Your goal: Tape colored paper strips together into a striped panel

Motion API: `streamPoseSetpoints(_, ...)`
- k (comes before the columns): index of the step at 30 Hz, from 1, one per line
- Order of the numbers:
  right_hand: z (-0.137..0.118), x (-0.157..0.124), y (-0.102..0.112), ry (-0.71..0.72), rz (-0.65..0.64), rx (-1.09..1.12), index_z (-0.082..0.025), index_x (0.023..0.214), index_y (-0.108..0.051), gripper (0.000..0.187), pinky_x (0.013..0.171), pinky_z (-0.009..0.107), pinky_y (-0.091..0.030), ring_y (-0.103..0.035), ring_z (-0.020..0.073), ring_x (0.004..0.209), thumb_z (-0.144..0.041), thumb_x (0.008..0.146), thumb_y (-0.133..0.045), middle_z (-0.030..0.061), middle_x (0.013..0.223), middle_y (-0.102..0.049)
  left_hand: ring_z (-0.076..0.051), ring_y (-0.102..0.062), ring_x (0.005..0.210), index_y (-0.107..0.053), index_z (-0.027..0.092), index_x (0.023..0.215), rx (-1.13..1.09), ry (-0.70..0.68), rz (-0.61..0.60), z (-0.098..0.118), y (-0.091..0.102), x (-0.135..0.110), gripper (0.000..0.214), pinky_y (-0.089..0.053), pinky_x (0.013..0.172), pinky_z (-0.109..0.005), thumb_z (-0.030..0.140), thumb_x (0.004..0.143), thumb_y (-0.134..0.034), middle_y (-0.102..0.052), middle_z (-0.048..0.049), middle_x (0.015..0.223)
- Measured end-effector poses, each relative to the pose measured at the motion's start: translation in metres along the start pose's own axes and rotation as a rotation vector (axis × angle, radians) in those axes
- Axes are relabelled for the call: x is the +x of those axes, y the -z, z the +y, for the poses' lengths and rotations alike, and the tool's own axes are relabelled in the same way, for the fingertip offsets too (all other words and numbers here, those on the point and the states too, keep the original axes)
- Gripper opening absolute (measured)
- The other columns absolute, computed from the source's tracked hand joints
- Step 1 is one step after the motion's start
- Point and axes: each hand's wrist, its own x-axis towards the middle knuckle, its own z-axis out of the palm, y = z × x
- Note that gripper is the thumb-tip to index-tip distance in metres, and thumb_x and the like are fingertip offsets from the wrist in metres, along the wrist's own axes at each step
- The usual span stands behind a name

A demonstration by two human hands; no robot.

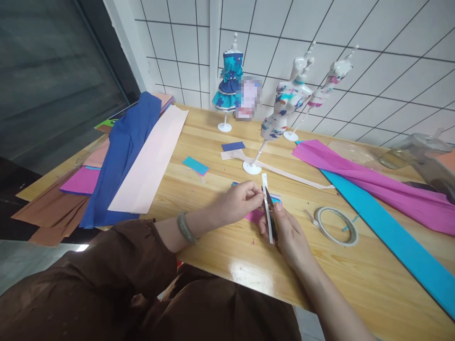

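Observation:
My left hand (241,201) is closed, its thumb and fingertips pinching a narrow white strip (264,181) that stands lengthwise between my hands. My right hand (289,232) grips a pair of scissors (269,198), its dark blades pointing away from me and lying right along the strip. The fingers of the right hand hide most of the handles. Beneath the hands lie small pink paper pieces (253,217) and blue ones, partly covered. A roll of double-sided tape (351,232) rests flat to the right of my right hand, with a loose end sticking out.
A paint-marked mini dress form (284,104) stands ahead; another wears a blue dress (227,90). Folded blue crepe paper (133,137) and pale pink paper (152,156) lie left. Magenta paper (373,182) and a turquoise strip (387,237) lie right. Small blue rectangles (195,166) lie mid-table.

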Motion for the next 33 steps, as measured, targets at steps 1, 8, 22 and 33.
streamPoseSetpoints(1,0.0,-0.0001,-0.0001,0.006,0.004,-0.01,-0.018,0.065,-0.053,0.053,0.04,0.022,-0.03,-0.038,0.0083,0.038,-0.058,0.09,-0.028,-0.0025,0.046,-0.048,-0.009,-0.057,0.068,-0.05,0.014,0.079,0.014,0.001,-0.002,0.0007,-0.0004,-0.0004,0.015,-0.043,0.065,-0.022,0.028,0.084,-0.053,-0.058,0.0007,0.071)
streamPoseSetpoints(8,0.0016,0.0004,-0.0028,0.056,0.047,-0.051,-0.019,0.059,-0.045,0.052,0.04,0.022,-0.029,-0.036,0.008,0.039,-0.057,0.091,-0.028,-0.0032,0.045,-0.043,-0.008,-0.054,0.067,-0.051,0.016,0.078,0.095,-0.012,0.001,0.0005,-0.0027,-0.002,0.015,-0.041,0.067,-0.022,0.029,0.084,-0.052,-0.056,0.003,0.07)
streamPoseSetpoints(22,0.004,0.0019,-0.0047,0.078,0.052,0.027,-0.021,0.062,-0.038,0.045,0.038,0.022,-0.025,-0.03,0.0075,0.04,-0.056,0.09,-0.032,-0.0063,0.046,-0.034,-0.009,-0.054,0.071,-0.051,0.015,0.079,0.03,0.006,-0.008,0.0001,-0.0038,-0.0012,0.013,-0.041,0.069,-0.023,0.027,0.083,-0.052,-0.057,0.0011,0.074)
streamPoseSetpoints(33,-0.001,0.0009,-0.0051,0.085,0.069,-0.059,-0.022,0.06,-0.037,0.048,0.041,0.024,-0.027,-0.032,0.0103,0.041,-0.059,0.09,-0.029,-0.0044,0.045,-0.037,-0.009,-0.055,0.072,-0.052,0.015,0.078,0.007,0.021,-0.005,0.0017,-0.0036,-0.0009,0.015,-0.041,0.07,-0.023,0.029,0.082,-0.053,-0.057,0.0008,0.074)
